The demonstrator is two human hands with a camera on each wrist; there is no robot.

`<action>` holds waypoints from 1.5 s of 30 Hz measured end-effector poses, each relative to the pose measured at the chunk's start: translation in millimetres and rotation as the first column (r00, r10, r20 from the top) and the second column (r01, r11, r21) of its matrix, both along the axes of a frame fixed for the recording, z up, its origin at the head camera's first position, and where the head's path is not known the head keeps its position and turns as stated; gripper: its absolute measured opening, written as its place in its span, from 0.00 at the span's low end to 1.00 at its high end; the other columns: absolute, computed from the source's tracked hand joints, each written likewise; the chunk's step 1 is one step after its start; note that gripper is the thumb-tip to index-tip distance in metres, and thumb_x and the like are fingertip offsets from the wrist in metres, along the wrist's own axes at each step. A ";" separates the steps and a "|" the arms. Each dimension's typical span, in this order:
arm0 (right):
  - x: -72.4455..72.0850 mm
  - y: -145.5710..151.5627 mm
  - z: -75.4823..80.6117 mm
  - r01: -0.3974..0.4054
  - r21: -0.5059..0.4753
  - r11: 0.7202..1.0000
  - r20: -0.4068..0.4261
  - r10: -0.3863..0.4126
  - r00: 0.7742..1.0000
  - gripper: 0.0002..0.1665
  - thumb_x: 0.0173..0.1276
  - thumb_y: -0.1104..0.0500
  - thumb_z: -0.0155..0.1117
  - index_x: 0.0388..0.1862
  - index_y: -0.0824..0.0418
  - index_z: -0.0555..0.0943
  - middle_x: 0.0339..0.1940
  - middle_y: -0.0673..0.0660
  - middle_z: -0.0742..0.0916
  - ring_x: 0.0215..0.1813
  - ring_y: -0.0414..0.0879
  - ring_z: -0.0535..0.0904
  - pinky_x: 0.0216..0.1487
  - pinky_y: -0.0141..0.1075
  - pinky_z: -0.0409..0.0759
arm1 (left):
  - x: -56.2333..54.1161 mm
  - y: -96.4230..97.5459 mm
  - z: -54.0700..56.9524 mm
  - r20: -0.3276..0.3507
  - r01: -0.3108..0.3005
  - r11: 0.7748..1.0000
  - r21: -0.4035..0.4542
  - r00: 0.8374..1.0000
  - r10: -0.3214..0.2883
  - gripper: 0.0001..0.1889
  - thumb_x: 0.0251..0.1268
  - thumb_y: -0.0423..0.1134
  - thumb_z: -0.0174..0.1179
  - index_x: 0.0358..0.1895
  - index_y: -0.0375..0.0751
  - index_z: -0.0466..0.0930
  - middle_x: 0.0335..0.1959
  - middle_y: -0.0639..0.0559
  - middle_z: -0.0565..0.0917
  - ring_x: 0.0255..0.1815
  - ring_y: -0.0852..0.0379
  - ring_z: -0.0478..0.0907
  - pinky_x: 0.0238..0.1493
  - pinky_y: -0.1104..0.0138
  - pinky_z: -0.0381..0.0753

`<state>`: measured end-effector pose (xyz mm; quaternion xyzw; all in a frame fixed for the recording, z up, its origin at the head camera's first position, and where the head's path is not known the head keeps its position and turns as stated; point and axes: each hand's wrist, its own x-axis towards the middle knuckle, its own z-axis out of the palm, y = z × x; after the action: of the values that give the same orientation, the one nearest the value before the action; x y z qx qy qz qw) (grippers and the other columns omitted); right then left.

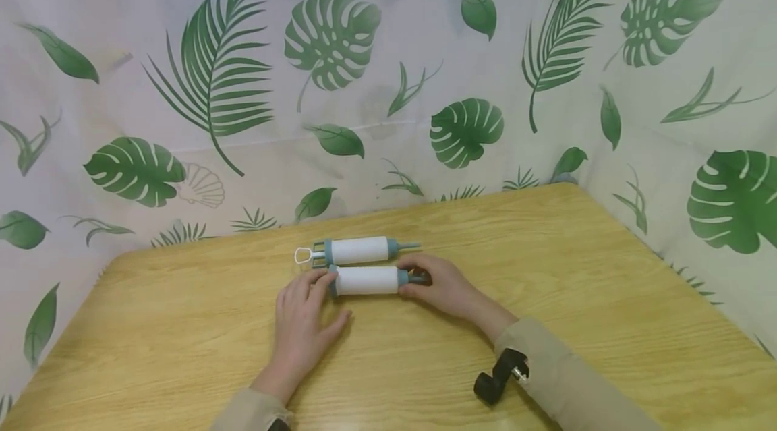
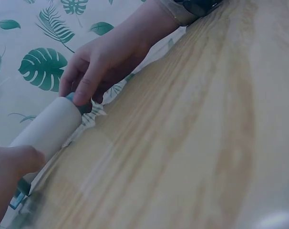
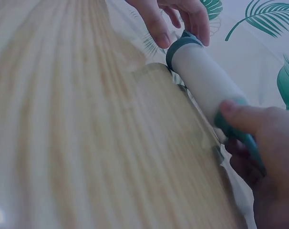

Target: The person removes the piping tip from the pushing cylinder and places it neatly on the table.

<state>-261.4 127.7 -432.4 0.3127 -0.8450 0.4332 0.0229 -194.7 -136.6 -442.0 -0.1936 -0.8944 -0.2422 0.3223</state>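
A syringe-like tube with a white barrel and teal end caps lies crosswise on the wooden table. My right hand pinches its teal nozzle end between thumb and fingers, hiding part of the nozzle. At the opposite end my left hand rests its fingertips on the teal flange, the thumb spread away. The right wrist view shows the barrel slanting between both hands. Right behind it lies a second, similar syringe, with a white loop handle at the left and a thin teal nozzle at the right.
The wood-grain table reaches back to a pale curtain printed with green leaves. More of that curtain runs along the right side. A black wrist mount juts from the right sleeve, close above the tabletop.
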 end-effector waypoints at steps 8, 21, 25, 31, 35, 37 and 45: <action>3.3 -1.8 3.4 0.002 -0.094 0.996 0.103 0.007 0.995 0.19 0.65 0.55 0.66 0.54 0.59 0.80 0.52 0.58 0.83 0.53 0.51 0.79 0.56 0.46 0.76 | -1.5 -0.1 0.5 -0.018 -0.016 0.999 -0.041 1.000 0.015 0.35 0.38 0.44 0.78 0.55 0.43 0.76 0.55 0.43 0.74 0.57 0.43 0.69 0.60 0.50 0.60; 6.4 -3.5 7.6 -0.053 -0.249 0.967 0.342 0.139 0.929 0.18 0.72 0.56 0.56 0.49 0.71 0.80 0.37 0.60 0.86 0.37 0.52 0.84 0.38 0.43 0.84 | -0.8 -5.2 5.7 -0.133 0.036 0.986 -0.165 0.989 -0.058 0.37 0.30 0.35 0.81 0.54 0.47 0.77 0.48 0.48 0.78 0.52 0.45 0.74 0.52 0.52 0.68; 5.5 -3.0 6.1 -0.065 -0.254 0.965 0.340 0.152 0.928 0.19 0.72 0.56 0.57 0.49 0.72 0.80 0.36 0.62 0.86 0.36 0.53 0.84 0.38 0.42 0.84 | -0.2 -6.2 6.0 -0.139 0.048 0.985 -0.168 0.988 -0.072 0.34 0.31 0.35 0.81 0.51 0.47 0.79 0.48 0.49 0.78 0.51 0.45 0.74 0.51 0.52 0.70; 7.2 0.4 6.1 -0.062 -0.196 0.979 0.256 0.112 0.960 0.19 0.69 0.56 0.61 0.52 0.69 0.79 0.45 0.62 0.85 0.44 0.51 0.83 0.45 0.38 0.82 | 0.5 -6.7 6.6 -0.169 0.049 0.983 -0.178 0.982 -0.080 0.34 0.32 0.35 0.80 0.52 0.49 0.79 0.48 0.48 0.79 0.50 0.45 0.76 0.51 0.52 0.72; 8.1 0.7 6.8 -0.041 -0.175 0.984 0.177 0.072 0.982 0.21 0.64 0.58 0.67 0.54 0.65 0.79 0.51 0.60 0.83 0.53 0.51 0.78 0.53 0.37 0.77 | 0.8 -7.0 7.0 -0.181 0.047 0.982 -0.185 0.980 -0.081 0.35 0.32 0.36 0.80 0.53 0.49 0.80 0.47 0.48 0.80 0.50 0.46 0.77 0.52 0.52 0.73; 7.6 0.2 6.4 -0.058 -0.203 0.978 0.168 0.093 0.981 0.22 0.61 0.61 0.69 0.54 0.65 0.79 0.53 0.60 0.82 0.55 0.53 0.77 0.55 0.40 0.77 | 0.7 -7.2 6.8 -0.184 0.044 0.982 -0.183 0.980 -0.078 0.35 0.32 0.36 0.80 0.53 0.49 0.80 0.47 0.47 0.81 0.50 0.46 0.77 0.52 0.52 0.73; 4.1 -0.1 5.1 -0.053 -0.205 0.977 0.233 0.101 0.967 0.29 0.66 0.56 0.65 0.63 0.66 0.72 0.55 0.63 0.80 0.51 0.55 0.79 0.49 0.42 0.80 | -0.1 -7.9 5.5 -0.204 0.024 0.986 -0.167 0.977 -0.058 0.36 0.32 0.35 0.80 0.54 0.51 0.79 0.49 0.46 0.80 0.50 0.46 0.77 0.50 0.52 0.74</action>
<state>-257.4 127.6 -427.3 0.2864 -0.7815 0.5503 -0.0662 -194.8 -144.5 -436.5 -0.2623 -0.8685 -0.1529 0.3918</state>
